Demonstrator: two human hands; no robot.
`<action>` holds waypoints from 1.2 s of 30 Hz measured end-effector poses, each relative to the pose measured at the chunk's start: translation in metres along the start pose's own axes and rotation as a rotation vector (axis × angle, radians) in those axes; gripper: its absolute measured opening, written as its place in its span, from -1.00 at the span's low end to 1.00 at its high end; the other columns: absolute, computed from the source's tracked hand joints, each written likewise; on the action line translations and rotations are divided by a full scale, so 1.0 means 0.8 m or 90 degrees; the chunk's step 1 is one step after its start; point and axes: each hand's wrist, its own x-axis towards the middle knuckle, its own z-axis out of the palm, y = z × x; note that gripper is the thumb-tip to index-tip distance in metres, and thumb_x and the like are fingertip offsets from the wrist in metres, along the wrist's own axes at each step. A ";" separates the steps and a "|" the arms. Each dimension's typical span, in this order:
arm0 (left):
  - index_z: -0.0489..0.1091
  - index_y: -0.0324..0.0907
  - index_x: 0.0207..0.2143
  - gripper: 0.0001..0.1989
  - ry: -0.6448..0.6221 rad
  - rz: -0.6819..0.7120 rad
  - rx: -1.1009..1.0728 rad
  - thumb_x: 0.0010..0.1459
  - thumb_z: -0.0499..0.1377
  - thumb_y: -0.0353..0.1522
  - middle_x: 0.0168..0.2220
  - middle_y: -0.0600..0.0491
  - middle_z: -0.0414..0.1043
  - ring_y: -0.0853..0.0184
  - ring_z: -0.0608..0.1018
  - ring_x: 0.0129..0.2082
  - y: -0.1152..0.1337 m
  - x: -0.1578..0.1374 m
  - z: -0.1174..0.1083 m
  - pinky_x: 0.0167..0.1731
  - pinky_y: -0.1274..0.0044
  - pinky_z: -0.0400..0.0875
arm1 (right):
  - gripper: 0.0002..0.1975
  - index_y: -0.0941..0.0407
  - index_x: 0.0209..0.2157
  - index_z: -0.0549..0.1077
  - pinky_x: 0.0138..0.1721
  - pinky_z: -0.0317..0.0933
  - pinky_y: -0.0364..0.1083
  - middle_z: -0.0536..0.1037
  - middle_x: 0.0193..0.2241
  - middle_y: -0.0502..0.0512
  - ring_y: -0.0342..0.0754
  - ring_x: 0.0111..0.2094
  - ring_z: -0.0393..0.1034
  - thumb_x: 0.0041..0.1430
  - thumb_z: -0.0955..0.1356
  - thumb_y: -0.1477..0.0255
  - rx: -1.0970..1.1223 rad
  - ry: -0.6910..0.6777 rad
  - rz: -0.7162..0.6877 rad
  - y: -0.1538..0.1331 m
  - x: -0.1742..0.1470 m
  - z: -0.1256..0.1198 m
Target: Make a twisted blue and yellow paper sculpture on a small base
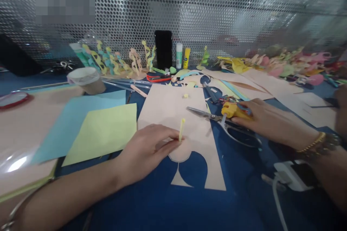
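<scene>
Left grip (145, 148) pinches yellow strip (181, 129) (right grip (264, 117) clasps yellow tool (230, 109)).

Took cut sheet (165, 106) as clock centre, flat on table (124, 209). Found paper disc (180, 153) at 6 o'clock, with paper strip (181, 130) upright over it. Noted scissors (215, 117) at 3, blades across sheet edge, handles below glue gun (233, 110). Logged small sheet (108, 130) at 9, overlapping larger sheet (92, 101); cup (88, 81) at 10. Saw phone (163, 48) at 12, before panel (195, 11); charger (291, 175) at 4.
</scene>
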 end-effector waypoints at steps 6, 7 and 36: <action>0.43 -0.07 -0.21 -0.83 0.005 0.003 -0.022 0.18 0.09 -0.29 -0.22 0.11 0.54 0.33 0.55 -0.24 0.005 -0.006 -0.006 -0.25 0.54 0.41 | -0.62 -0.05 -0.04 0.34 -0.22 0.35 -0.04 0.43 -0.09 0.08 -0.01 -0.20 0.42 0.11 0.30 0.14 0.295 0.028 -0.173 -0.061 -0.014 -0.036; 0.42 -0.08 -0.18 -0.81 0.016 0.000 -0.025 0.19 0.08 -0.28 -0.19 0.10 0.52 0.31 0.54 -0.21 0.005 -0.007 -0.007 -0.22 0.53 0.41 | -0.61 -0.05 -0.04 0.34 -0.30 0.37 -0.09 0.45 -0.12 0.06 -0.05 -0.27 0.44 0.11 0.31 0.15 0.335 -0.015 -0.214 -0.077 -0.018 -0.040; 0.28 -0.10 -0.20 -0.79 0.238 -0.084 -0.202 0.21 -0.07 -0.50 -0.20 0.12 0.38 0.37 0.43 -0.14 -0.004 -0.018 -0.007 -0.15 0.51 0.32 | -0.80 0.11 -0.22 0.50 -0.16 0.28 -0.07 0.53 -0.27 0.05 -0.08 -0.21 0.37 0.24 0.25 0.50 0.403 -0.049 -0.519 -0.153 -0.011 0.002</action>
